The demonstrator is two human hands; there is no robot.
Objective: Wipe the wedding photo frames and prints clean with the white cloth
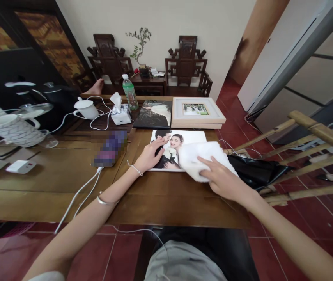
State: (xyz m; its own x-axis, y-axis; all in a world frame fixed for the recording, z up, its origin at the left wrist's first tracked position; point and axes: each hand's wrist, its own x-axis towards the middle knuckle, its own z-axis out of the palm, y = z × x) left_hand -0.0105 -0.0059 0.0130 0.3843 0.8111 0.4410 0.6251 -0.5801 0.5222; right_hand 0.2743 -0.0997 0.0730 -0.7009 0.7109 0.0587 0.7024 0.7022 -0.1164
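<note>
A photo panel (170,165) with a picture of a couple lies flat on the wooden table in front of me. My left hand (150,154) rests on its left side, fingers stretched out over the picture. A fluffy white cloth (191,158) covers the panel's right part and hangs past its right edge. On top of the cloth is my right hand (220,175), pressing it down with the forefinger extended and the other fingers bent into it. Behind the panel lie a dark photo panel (151,113) and pale wooden picture frames (197,121), stacked.
Left of the panel lies a phone (109,150) on a white cable. Farther back stand a tissue box (121,115), a green-labelled bottle (130,93) and a lidded white cup (86,108). A patterned mug (16,130) is at far left. A bamboo rack (295,156) stands at the right.
</note>
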